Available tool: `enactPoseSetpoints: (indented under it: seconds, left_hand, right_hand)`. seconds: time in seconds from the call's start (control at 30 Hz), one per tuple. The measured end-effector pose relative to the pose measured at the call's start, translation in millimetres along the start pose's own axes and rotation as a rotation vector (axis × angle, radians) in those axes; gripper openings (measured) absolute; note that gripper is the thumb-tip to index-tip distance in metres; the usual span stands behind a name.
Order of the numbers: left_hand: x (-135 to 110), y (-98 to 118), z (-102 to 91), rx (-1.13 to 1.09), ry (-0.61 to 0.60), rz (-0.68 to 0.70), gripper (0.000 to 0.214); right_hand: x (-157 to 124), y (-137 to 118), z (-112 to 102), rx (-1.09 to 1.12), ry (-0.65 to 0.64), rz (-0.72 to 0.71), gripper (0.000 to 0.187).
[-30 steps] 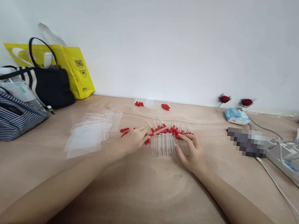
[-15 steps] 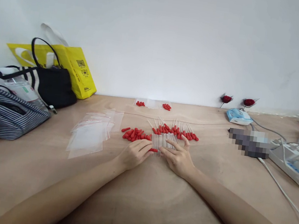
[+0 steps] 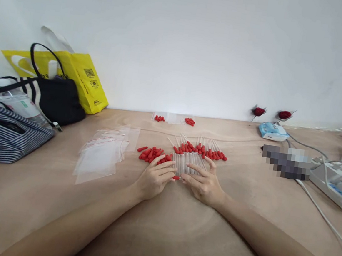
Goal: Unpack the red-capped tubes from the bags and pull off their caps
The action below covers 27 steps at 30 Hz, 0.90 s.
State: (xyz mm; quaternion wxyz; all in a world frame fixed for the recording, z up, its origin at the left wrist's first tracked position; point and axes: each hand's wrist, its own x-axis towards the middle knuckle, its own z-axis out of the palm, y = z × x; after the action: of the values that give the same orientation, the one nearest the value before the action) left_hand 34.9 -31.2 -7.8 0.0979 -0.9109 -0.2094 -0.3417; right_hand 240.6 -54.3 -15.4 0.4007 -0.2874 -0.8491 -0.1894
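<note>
My left hand [image 3: 155, 181] is closed, its thumb and fingertips pinching a red rubber dropper bulb [image 3: 176, 178] whose tip shows past them. Facing it, my right hand [image 3: 206, 187] pinches a thin glass tube at the bulb's end; most of that tube is hidden by the fingers. Beneath and between both hands lies a row of clear glass tubes [image 3: 180, 163]. A heap of loose red bulbs [image 3: 151, 155] is just beyond my left hand. Behind the tubes, droppers [image 3: 216, 155] with red bulbs fitted on thin glass stems lie side by side, stems pointing to the wall.
Clear zip bags [image 3: 98, 156] lie overlapping at the left. Another clear bag [image 3: 175, 119] with red bulbs lies near the wall. A yellow bag [image 3: 92, 88], black bag [image 3: 62, 103] and striped bag [image 3: 15, 137] stand far left. A power strip [image 3: 336, 187] with cables is right.
Both hands have come slightly nearer the table's front edge with the red bulb. Less of the bulb shows past my left fingers. The view has shifted a little.
</note>
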Motion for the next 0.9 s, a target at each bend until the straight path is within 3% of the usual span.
enactPoseSetpoints:
  seconds: [0.47, 0.7, 0.9]
  left_hand:
    - [-0.5, 0.0, -5.7, -0.019, -0.006, 0.003, 0.018]
    - [-6.6, -6.3, -8.1, -0.037, 0.086, -0.145, 0.015]
    - [-3.6, -22.5, -10.2, 0.019, 0.166, -0.427, 0.028]
  right_hand:
    - [-5.8, 3.2, -9.4, 0.082, 0.022, 0.029, 0.013]
    - [-19.7, 23.1, -22.4, -0.077, -0.033, 0.347, 0.016]
    - [-15.1, 20.0, -9.3, -0.028, -0.091, 0.400, 0.028]
